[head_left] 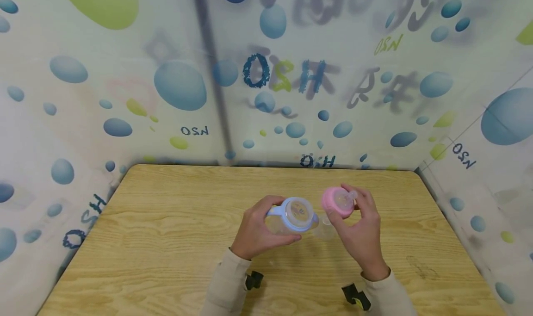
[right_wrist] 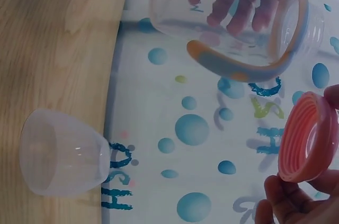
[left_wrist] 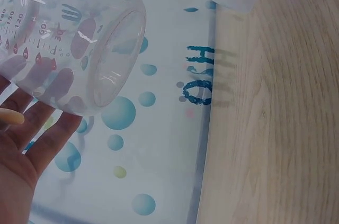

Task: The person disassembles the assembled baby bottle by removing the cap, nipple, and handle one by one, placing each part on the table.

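Note:
My left hand [head_left: 258,226] grips a clear baby bottle [left_wrist: 63,44] with printed measuring marks, its fingers round the body. A blue handle ring [head_left: 275,210] circles the bottle's neck, and the open mouth tilts toward the head camera. In my right hand [head_left: 362,232], a pink screw collar [head_left: 331,200] with a clear teat [head_left: 350,196] is pinched between thumb and fingers. Its threaded inside [right_wrist: 302,139] faces the bottle in the right wrist view. Bottle and collar are held apart above the table.
A translucent bottle cap [right_wrist: 63,152] stands on the wooden table [head_left: 175,242], behind the hands. A patterned sheet [head_left: 266,121] with blue dots and lettering hangs behind the table and along its sides.

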`<act>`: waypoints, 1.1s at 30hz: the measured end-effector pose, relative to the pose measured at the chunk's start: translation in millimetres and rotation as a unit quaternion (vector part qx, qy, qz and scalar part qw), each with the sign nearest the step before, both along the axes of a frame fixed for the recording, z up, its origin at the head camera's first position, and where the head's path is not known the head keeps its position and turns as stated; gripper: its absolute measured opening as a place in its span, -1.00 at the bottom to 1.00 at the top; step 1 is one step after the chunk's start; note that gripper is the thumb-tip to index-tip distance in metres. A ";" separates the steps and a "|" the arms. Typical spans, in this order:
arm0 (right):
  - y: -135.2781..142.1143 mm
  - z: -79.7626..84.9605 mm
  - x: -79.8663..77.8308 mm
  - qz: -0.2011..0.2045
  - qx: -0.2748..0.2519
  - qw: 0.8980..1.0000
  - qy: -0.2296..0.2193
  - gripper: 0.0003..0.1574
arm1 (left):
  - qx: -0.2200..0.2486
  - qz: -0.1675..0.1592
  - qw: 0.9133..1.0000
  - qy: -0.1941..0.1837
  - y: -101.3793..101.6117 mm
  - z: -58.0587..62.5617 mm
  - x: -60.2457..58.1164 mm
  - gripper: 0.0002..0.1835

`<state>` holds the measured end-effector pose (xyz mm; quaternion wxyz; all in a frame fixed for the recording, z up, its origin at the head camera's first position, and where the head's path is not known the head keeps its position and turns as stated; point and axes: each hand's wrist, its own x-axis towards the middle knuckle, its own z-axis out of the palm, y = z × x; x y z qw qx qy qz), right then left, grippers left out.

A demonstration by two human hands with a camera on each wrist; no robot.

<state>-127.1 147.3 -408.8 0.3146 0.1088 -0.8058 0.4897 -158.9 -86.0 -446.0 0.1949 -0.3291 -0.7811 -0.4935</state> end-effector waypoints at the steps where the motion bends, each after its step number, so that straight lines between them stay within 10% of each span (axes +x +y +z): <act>1: 0.7 -1.1 -0.1 -0.002 0.001 1.000 -0.003 -0.31 | 0.000 0.000 1.000 0.000 0.1 0.2 0.2 -0.23; 33: 33.8 -38.3 -4.5 -0.089 0.071 0.981 -0.156 -0.32 | -0.003 -0.001 1.000 -0.024 0.8 0.0 0.1 -0.22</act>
